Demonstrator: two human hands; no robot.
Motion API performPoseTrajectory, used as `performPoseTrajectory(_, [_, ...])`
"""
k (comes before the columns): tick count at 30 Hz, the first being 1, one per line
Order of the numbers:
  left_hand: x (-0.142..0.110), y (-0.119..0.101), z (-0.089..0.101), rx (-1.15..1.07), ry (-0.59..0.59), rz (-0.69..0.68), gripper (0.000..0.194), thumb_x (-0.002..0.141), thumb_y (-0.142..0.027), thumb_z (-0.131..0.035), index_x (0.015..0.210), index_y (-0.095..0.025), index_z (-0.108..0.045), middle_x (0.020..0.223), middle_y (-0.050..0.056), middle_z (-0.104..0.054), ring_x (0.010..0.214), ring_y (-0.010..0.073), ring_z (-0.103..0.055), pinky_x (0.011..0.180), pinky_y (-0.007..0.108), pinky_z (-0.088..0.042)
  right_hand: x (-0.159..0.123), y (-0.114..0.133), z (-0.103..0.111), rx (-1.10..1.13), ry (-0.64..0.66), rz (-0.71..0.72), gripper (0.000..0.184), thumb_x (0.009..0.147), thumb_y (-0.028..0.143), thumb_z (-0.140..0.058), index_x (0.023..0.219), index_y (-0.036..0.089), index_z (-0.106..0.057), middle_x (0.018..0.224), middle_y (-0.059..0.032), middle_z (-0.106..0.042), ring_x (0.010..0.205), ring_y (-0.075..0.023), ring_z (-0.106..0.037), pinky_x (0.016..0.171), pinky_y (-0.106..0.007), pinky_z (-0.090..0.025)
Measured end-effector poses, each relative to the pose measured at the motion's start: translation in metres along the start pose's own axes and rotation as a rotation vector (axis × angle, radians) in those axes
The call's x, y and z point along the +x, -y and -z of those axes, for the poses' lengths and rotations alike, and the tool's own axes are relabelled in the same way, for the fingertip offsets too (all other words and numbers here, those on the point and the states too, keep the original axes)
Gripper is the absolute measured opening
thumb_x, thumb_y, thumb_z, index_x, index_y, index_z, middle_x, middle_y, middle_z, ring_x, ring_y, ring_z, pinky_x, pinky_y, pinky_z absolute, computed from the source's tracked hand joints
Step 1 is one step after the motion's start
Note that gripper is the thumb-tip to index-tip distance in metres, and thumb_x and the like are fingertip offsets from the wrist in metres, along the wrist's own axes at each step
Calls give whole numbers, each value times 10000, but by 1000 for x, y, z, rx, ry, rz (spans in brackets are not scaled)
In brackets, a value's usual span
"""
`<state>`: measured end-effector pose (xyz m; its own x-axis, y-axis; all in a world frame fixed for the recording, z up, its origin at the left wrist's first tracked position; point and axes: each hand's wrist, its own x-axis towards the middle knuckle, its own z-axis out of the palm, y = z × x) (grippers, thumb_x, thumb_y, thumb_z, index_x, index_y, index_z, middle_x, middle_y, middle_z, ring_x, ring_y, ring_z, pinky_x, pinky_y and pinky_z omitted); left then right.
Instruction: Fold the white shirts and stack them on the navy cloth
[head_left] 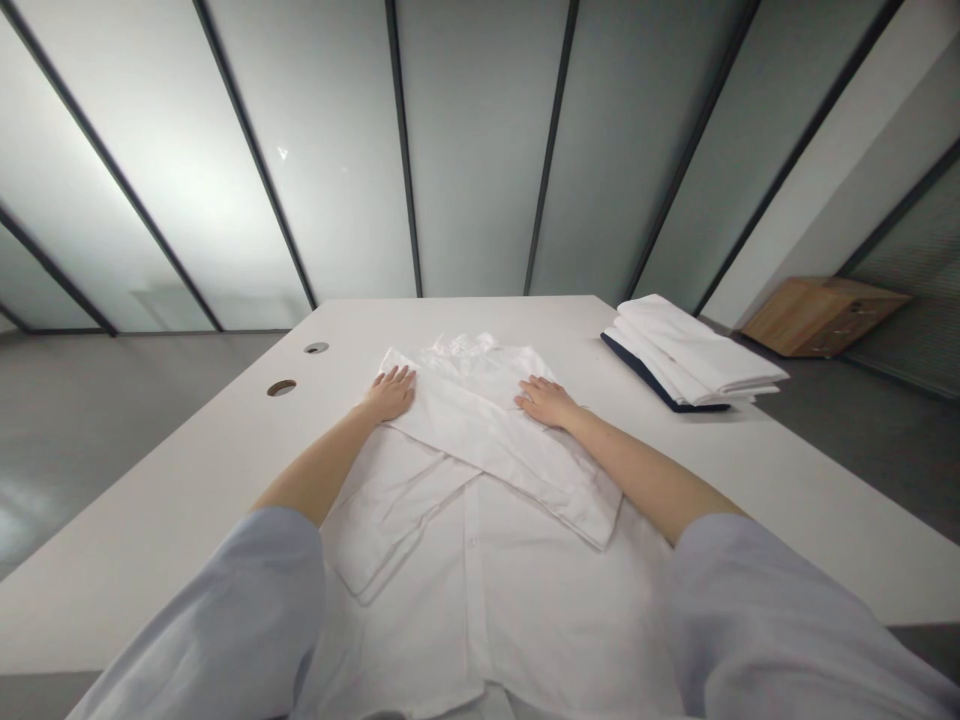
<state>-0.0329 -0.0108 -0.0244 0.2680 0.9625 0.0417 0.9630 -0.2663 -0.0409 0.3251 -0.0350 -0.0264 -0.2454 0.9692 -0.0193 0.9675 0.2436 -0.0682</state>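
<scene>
A white button-front shirt (pixel 517 560) lies spread on the table, its hem toward me and its sleeves (pixel 487 430) crossed over the chest. Crumpled clear plastic (pixel 469 348) covers the collar end. My left hand (pixel 391 393) rests flat on the shirt's left shoulder, fingers stretched out. On the opposite shoulder lies my right hand (pixel 546 400), palm down with its fingers spread. Neither hand grips the cloth. The collar itself is hard to make out under the plastic.
A stack of folded white cloth (pixel 690 345) with a dark navy piece (pixel 645 375) beneath it sits on the right of the white table (pixel 225 510). Two round holes (pixel 282 388) pierce the tabletop at left. A wooden cabinet (pixel 821 315) stands beyond, near frosted glass panels.
</scene>
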Motion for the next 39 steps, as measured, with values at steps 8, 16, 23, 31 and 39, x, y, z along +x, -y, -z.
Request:
performPoseTrajectory(8, [6,-18,17,-11,52,-43,471,952,-377,-300,1300,-195,-559,1362,99,-567,1260,225,-515,1052,346,-360,19,15,27,-73,-7,-98,401,877,442,-481,1168,225,-651,1223,-141,-640,1168,-323,-550,1015,-468,-351])
performPoseTrajectory(16, [19,-56,11,-35,18,26,595,967,-500,-259,1463,-185,-355,1559,145,-289,1432,288,-254,1119,448,-230,41,36,5,40,-47,-42,540,965,478,-315,1416,208,-439,1534,-127,-334,1408,-276,-293,1107,-420,-257])
performPoseTrajectory(23, [-2,-55,12,-20,121,-11,633,966,-531,-233,1477,-166,-314,1563,179,-257,1432,311,-250,1103,460,-260,20,44,-3,18,28,-29,626,971,521,-264,1483,165,-328,1571,-169,-229,1434,-313,-224,1131,-449,-201])
performPoseTrajectory(31, [-8,-54,49,49,300,-25,866,751,-697,-548,1434,-200,-354,1345,184,-557,1230,330,-529,989,403,-400,-7,54,26,-145,128,62,512,902,529,-446,1268,200,-586,1256,-168,-618,1158,-322,-571,956,-417,-421])
performPoseTrajectory(39, [34,-66,42,-193,168,274,539,825,-472,-525,1255,-150,-538,1224,173,-643,1092,284,-629,823,324,-495,56,42,43,165,57,-137,400,881,293,-513,1233,123,-599,1124,-156,-684,978,-234,-656,780,-270,-474])
